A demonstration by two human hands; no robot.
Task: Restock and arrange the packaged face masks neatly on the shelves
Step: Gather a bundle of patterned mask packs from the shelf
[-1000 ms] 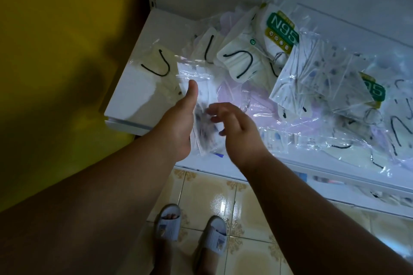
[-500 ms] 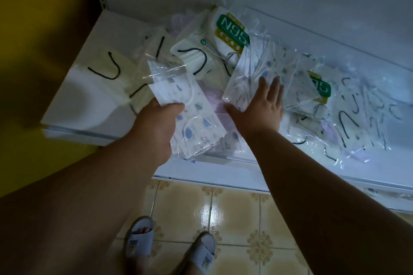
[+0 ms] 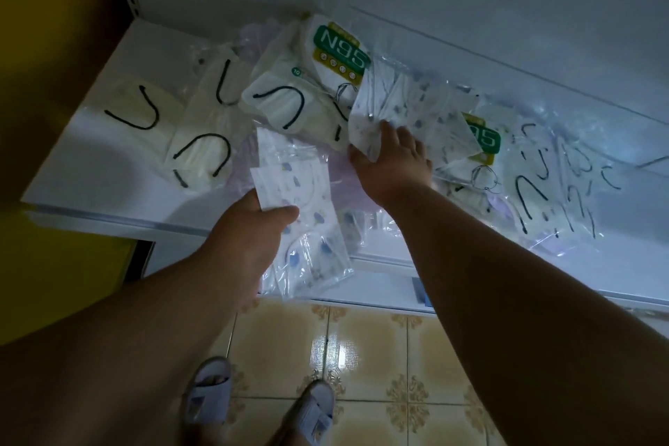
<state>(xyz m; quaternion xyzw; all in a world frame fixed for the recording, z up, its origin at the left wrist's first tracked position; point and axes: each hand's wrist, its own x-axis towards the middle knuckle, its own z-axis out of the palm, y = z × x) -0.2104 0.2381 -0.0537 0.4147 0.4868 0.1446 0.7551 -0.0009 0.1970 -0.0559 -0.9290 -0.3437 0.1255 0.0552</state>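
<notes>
Your white shelf (image 3: 108, 170) juts from a pale back panel (image 3: 470, 11), with a yellow wall (image 3: 47, 47) to the left and glossy patterned floor tiles (image 3: 362, 348) below, where your slippers (image 3: 208, 391) stand. Packaged face masks (image 3: 275, 105) lie heaped across the shelf. Your left hand (image 3: 249, 232) grips a stack of blue-printed packs (image 3: 307, 228) at the shelf's front edge. Your right hand (image 3: 392, 163) pinches another printed pack (image 3: 365, 123) on the heap.
</notes>
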